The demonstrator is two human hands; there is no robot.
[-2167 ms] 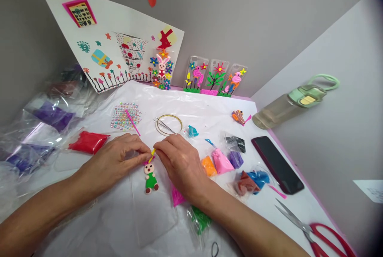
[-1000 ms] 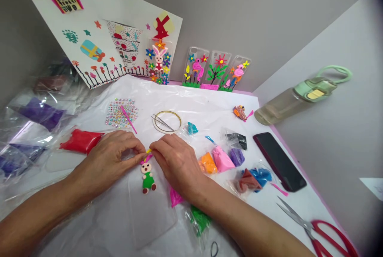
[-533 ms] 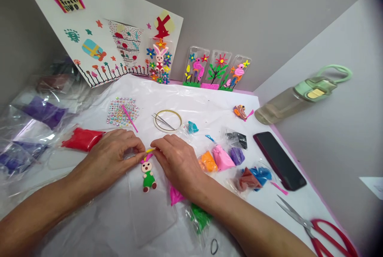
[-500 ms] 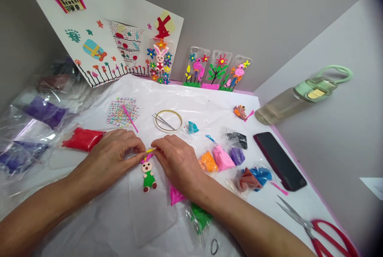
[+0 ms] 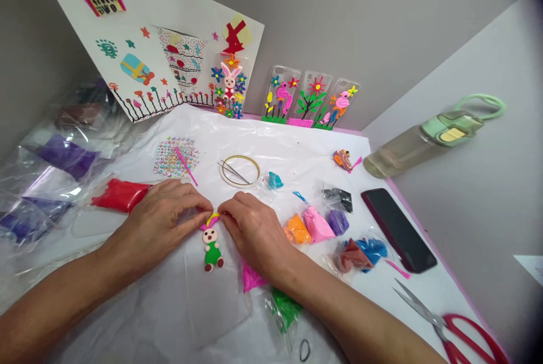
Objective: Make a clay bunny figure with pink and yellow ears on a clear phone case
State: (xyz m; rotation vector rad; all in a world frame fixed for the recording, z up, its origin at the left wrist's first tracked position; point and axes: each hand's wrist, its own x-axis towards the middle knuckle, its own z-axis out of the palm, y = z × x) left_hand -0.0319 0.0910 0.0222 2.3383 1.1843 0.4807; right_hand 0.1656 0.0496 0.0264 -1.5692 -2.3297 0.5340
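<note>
A small clay figure (image 5: 212,251) with a cream face, green body and brown feet lies on a clear phone case (image 5: 212,310). Above its head, a yellow clay strip (image 5: 213,217) curves over the magenta clay. My left hand (image 5: 163,212) pinches the strip's left end between thumb and fingertips. From the other side, my right hand (image 5: 250,228) has its fingers closed on the strip's right end. A magenta clay packet (image 5: 253,278) is partly hidden under my right wrist.
Around my hands lie a red clay packet (image 5: 121,195), rhinestones (image 5: 169,155), a bangle (image 5: 241,170) and an orange clay packet (image 5: 298,230). To the right are a phone (image 5: 399,229), open scissors (image 5: 441,321) and a bottle (image 5: 424,141). Decorated cases (image 5: 309,98) lean at the back.
The yellow strip now bends into an arch above the figure's head, where it lay straighter before. Both hands stay pinched at its ends. The whole view has shifted slightly.
</note>
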